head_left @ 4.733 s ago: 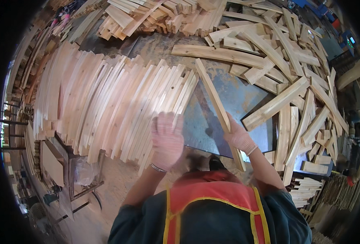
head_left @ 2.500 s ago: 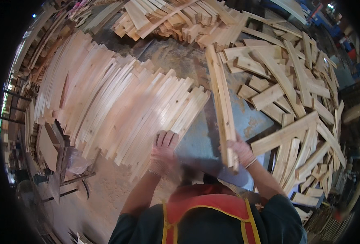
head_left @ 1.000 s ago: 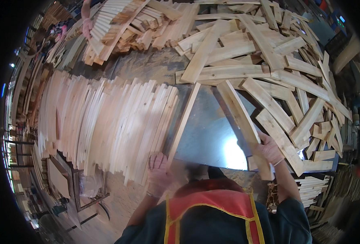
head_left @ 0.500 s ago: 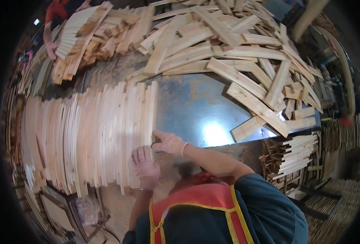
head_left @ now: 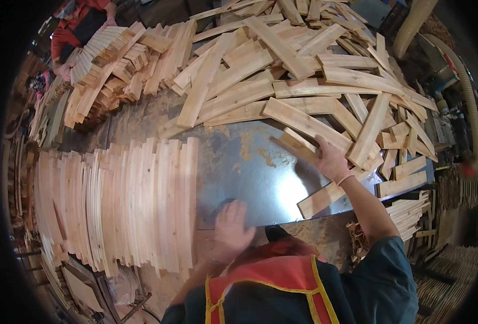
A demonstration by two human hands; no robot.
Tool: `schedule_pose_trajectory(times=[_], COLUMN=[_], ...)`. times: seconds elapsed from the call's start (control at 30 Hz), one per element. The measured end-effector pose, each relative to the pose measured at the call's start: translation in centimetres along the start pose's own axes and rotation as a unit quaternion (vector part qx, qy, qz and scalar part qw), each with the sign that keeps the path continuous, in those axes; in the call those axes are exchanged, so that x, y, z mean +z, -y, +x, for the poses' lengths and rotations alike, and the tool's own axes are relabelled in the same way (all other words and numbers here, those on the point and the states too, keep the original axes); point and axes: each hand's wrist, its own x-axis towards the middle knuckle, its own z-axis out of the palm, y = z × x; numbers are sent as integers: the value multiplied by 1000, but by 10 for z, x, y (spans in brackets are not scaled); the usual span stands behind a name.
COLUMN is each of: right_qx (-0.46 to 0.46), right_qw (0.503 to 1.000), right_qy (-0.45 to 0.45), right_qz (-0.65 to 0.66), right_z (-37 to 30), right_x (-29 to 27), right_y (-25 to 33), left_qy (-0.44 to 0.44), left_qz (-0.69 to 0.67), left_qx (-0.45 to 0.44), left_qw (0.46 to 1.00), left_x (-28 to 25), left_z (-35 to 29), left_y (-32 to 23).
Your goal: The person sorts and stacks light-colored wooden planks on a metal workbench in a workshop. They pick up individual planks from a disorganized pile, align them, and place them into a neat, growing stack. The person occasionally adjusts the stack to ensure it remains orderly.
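My right hand (head_left: 333, 162), in a thin pale glove, grips a wooden board (head_left: 299, 141) at the near edge of the loose pile; the board is blurred by motion and partly hidden behind my fingers. Over the table's front edge hovers my left hand (head_left: 232, 224), slightly smeared, fingers apart and holding nothing. To its left stands a long row of narrow boards (head_left: 136, 205), packed side by side, their near ends uneven.
A jumbled heap of boards (head_left: 298, 59) covers the far right of the metal table (head_left: 239, 167). Another person (head_left: 69, 38) in red handles a stack of boards (head_left: 104, 59) at far left. A ribbed hose (head_left: 468, 102) hangs at right, above stacked wood (head_left: 409, 216).
My right hand has left the row's end, reached right to the pile and taken hold of a board. My left hand has come off the row, moving right.
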Motion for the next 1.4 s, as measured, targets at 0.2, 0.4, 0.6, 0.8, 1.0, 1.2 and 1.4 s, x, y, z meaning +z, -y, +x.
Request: schedule_pose_trajectory(times=[0.2, 0.4, 0.6, 0.8, 1.0, 1.2, 1.4], right_qx=[-46, -182, -36, 33, 12, 4, -151], right_qw=[840, 961, 990, 903, 931, 833, 908], right_qy=[202, -203, 17, 199, 232, 354, 318], right_qz=[501, -49, -134, 380, 283, 425, 226], right_z=[40, 80, 64, 17, -55, -75, -37], right_x=[12, 15, -1, 79, 199, 220, 201], right_y=[111, 25, -23, 59, 202, 262, 222], left_qy=[79, 56, -39, -85, -314, -442, -359], left_qz=[-597, -284, 212, 115, 97, -109, 60], left_qx=[-162, -359, -301, -310, -428, -538, -244], left_qw=[782, 887, 929, 940, 842, 709, 899], left_x=[31, -67, -28, -31, -13, -27, -23], left_z=[87, 72, -20, -69, -203, -270, -190], left_y=[-38, -12, 68, 96, 155, 158, 100])
